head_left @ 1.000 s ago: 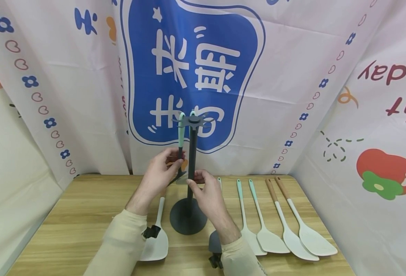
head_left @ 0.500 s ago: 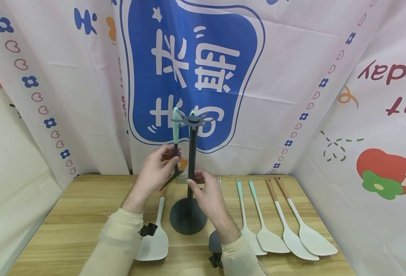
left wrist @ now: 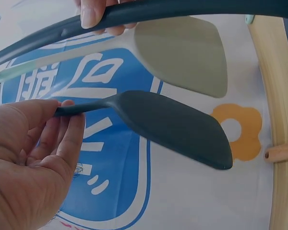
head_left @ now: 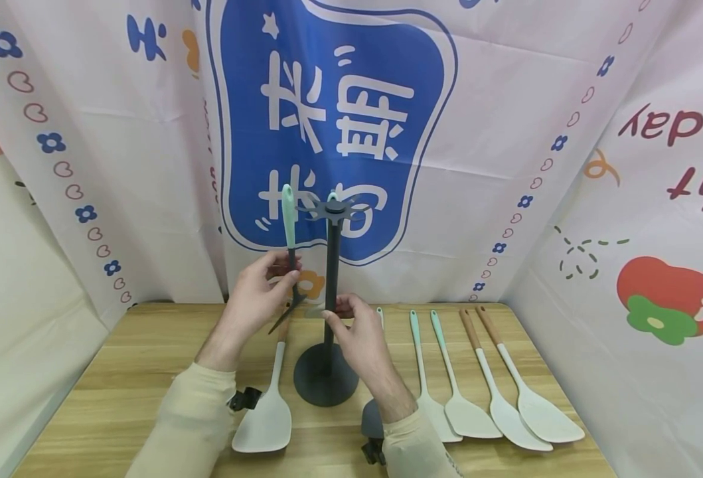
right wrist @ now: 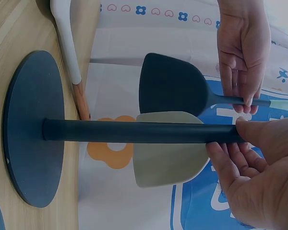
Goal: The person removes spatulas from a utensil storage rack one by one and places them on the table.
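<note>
My left hand (head_left: 252, 292) pinches the dark neck of a spatula (left wrist: 173, 127) with a mint-green handle. It is upright in the air, its handle top just left of the hooks of a black utensil stand (head_left: 332, 259). Fingers and thumb of my right hand (head_left: 363, 338) hold the stand's pole about halfway up. Behind the pole hangs a pale spatula (right wrist: 170, 167), also mint-handled, its head near the dark one. The stand's round base (right wrist: 33, 129) rests on the wooden table.
Left of the base lies a white spatula (head_left: 265, 421) with a wooden handle. To the right, several white spatulas (head_left: 473, 418) with mint or wooden handles lie side by side. A dark spatula (head_left: 372, 418) is partly hidden by my right forearm. Printed cloth (head_left: 166, 166) closes off the back.
My left hand has moved left with the dark spatula, carrying its handle top away from the stand's hooks. My right hand has stayed on the pole.
</note>
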The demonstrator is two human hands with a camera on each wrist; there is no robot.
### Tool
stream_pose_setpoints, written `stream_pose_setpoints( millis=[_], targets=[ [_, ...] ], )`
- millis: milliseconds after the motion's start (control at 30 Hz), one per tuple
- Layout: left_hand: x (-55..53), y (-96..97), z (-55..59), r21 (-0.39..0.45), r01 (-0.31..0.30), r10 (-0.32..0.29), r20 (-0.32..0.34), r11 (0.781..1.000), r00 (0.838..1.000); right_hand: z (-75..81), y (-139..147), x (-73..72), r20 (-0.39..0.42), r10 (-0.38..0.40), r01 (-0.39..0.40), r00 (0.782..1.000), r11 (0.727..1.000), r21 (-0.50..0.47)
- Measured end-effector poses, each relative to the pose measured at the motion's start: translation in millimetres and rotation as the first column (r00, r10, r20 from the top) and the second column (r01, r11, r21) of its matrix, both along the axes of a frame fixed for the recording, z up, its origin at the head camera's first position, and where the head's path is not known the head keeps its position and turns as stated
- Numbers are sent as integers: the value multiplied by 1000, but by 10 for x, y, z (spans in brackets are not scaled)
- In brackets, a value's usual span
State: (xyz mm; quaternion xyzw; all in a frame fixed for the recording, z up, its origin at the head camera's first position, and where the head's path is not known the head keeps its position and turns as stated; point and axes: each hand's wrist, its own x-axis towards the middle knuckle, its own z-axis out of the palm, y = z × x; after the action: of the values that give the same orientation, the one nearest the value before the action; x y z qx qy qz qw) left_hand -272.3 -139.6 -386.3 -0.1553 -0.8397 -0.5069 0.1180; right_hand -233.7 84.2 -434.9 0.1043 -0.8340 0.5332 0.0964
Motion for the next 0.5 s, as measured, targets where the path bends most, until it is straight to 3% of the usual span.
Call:
stream_pose_setpoints(
  millis=[500],
  targets=[
    [91,-224,-26,-35,-30,31,29,999,999,0,2,-2,13,4,-4,1000,1000,-11]
  ],
)
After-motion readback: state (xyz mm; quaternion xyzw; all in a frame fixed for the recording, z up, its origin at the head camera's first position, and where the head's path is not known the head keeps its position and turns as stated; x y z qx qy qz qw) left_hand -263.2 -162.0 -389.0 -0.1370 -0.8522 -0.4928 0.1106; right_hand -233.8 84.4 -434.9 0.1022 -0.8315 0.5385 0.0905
